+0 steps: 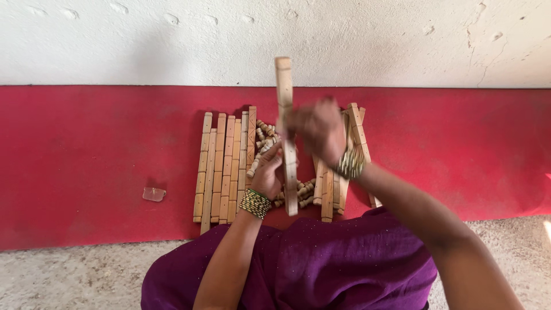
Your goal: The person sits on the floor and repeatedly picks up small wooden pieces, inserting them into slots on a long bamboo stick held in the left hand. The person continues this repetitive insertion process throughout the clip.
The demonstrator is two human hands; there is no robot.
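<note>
A small pale translucent chip [154, 194], flat and roughly square, is seen lying alone on the left part of the red mat [86, 161], a smooth matte strip laid between a rough white plastered wall [115, 40] and a speckled grey floor [74, 275]. Further right, near the middle of the mat, a row of light wooden slats [221, 166] is laid side by side; they are long, narrow and flat, unpainted, with small notches or holes spaced along their length. Just beside them a heap of short turned wooden pegs [261, 143], rounded and ribbed like beads, is piled. The left hand [267, 172], ringed at the wrist by a green and gold beaded bangle [255, 202], is held with its fingers curled over these pegs; whether a peg is pinched cannot be told. Touching it, a long wooden bar [287, 132] of the same pale grain is held upright over the middle of the mat, its top reaching up against the wall. The right hand [318, 132], blurred by motion, is closed around the bar's middle, apparently in a full grip. A second stack of slats [338, 178] lies behind the right wrist, some leaning askew. Purple cloth [338, 264] covers the lap at the near edge.
</note>
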